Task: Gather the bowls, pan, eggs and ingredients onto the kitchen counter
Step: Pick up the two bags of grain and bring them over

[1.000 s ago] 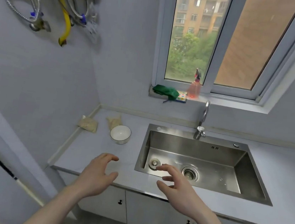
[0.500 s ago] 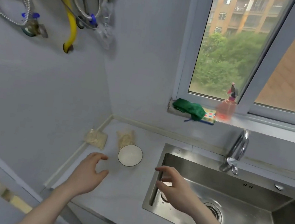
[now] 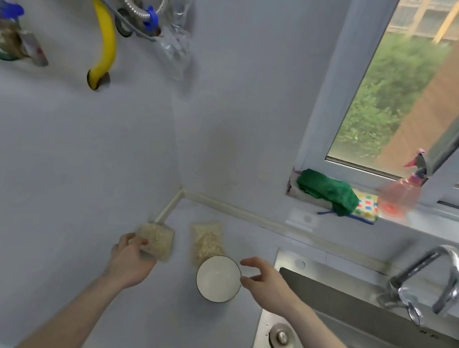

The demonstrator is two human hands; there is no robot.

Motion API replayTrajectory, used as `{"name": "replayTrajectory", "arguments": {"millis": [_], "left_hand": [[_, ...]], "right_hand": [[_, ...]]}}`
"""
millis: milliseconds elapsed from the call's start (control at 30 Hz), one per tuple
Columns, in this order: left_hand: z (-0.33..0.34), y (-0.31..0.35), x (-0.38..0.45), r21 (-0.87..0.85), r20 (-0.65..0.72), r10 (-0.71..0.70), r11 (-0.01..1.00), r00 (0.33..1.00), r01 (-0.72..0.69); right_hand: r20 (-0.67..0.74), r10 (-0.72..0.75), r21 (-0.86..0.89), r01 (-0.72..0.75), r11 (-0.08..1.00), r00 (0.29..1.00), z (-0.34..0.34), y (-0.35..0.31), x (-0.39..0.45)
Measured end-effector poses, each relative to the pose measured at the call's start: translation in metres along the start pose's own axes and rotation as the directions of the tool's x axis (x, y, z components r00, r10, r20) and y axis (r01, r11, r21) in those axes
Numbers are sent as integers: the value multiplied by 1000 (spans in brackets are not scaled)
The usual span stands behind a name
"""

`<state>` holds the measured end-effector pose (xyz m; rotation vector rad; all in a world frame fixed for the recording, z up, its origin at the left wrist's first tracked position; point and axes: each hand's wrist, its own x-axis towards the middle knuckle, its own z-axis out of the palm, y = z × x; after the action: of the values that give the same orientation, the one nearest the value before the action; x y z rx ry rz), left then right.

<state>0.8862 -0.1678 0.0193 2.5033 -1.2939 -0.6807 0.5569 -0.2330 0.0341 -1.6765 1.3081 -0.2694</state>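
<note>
A white bowl (image 3: 217, 278) with a dark rim stands empty on the grey counter (image 3: 164, 322), left of the sink. Two clear packets of pale dry ingredients lie behind it: the left packet (image 3: 158, 239) near the wall corner and the right packet (image 3: 206, 241) just behind the bowl. My left hand (image 3: 130, 261) holds the near corner of the left packet with curled fingers. My right hand (image 3: 263, 280) hovers at the bowl's right rim, thumb and fingers spread apart around it. No pan or eggs are in view.
A steel sink (image 3: 375, 345) with a plug (image 3: 280, 337) and a tap (image 3: 437, 283) fills the right side. On the window sill sit a green cloth (image 3: 327, 190) and a pink spray bottle (image 3: 402, 192). Hoses, one of them yellow (image 3: 104, 28), hang on the left wall.
I have moved closer to the counter corner. My left hand reached forward onto the left packet, and my right hand moved from over the sink to the bowl's rim.
</note>
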Motion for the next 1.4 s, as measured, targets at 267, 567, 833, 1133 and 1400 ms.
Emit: {"name": "replayTrajectory", "arguments": {"millis": [267, 567, 833, 1133, 1400], "left_hand": [[29, -49, 111, 132, 120, -100, 988, 988, 84], [34, -40, 125, 182, 109, -35, 983, 993, 14], [51, -21, 106, -183, 131, -214, 954, 968, 236], [64, -42, 126, -284, 140, -214, 927, 967, 247], [55, -28, 113, -691, 222, -373, 592, 901, 415]], "right_hand": [[11, 163, -44, -162, 986, 987, 21, -12, 110], [25, 401, -63, -399, 915, 916, 41, 9, 176], [39, 527, -178, -513, 840, 849, 53, 26, 200], [165, 599, -213, -565, 797, 783, 63, 42, 224], [37, 492, -24, -491, 871, 870, 65, 36, 229]]}}
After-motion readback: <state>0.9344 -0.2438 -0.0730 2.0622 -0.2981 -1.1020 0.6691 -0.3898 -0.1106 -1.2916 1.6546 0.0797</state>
